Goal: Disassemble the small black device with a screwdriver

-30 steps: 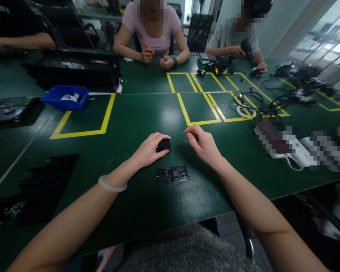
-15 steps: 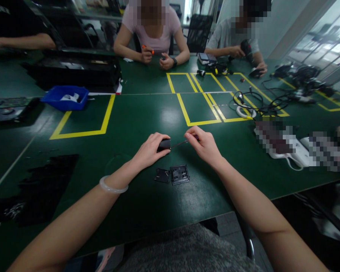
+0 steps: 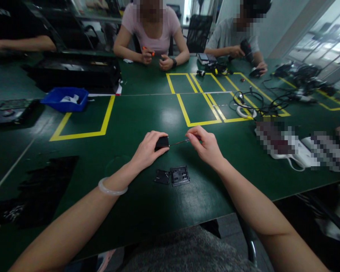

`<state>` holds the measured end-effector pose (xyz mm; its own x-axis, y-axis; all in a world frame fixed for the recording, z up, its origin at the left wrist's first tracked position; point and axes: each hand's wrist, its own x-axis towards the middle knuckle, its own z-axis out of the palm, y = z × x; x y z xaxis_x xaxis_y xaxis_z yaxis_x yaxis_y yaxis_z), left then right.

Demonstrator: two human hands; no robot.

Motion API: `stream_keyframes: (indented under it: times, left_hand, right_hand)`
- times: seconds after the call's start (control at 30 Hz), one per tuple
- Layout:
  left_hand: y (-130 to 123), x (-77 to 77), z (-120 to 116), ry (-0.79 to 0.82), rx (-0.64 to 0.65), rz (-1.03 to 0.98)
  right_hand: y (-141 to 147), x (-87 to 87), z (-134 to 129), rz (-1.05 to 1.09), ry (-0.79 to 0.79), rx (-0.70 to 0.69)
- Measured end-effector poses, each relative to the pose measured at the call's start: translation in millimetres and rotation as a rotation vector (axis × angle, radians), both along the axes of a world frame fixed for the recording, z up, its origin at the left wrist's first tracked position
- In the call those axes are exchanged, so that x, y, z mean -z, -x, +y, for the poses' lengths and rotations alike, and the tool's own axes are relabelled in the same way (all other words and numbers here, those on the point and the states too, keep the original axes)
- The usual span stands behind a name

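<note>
One black box (image 3: 162, 142) sits in the curled fingers of our left hand (image 3: 149, 149), our right hand (image 3: 206, 146) pinches one screwdriver (image 3: 178, 142), and two flat black pieces (image 3: 180, 176) lie closer to the bench's (image 3: 147, 211) near edge.

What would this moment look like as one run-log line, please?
left hand: grips black block | right hand: holds thin-shafted tool, tip at block

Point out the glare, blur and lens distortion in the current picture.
Head view: soft glare on the green table, beyond the hands and again near its front edge; window at upper right washed out; cable pile soft; room lines lean toward the edges, suggesting wide-angle distortion; faces pixelated, not blurred.
</note>
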<state>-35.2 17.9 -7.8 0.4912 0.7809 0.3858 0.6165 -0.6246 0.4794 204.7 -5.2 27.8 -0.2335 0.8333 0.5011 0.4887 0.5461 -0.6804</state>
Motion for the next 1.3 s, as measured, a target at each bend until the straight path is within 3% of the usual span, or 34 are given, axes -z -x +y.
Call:
stream_keyframes:
  times: [0.53,1.3]
  left_hand:
    - [-2.3,3.7,0.2,0.134,0.060,0.050]
    - [-1.3,4.4,0.4,0.139,0.060,0.044]
  right_hand:
    - [-1.9,-0.4,3.8,-0.082,0.098,0.019]
    - [1.7,0.9,2.6,-0.031,0.095,0.016]
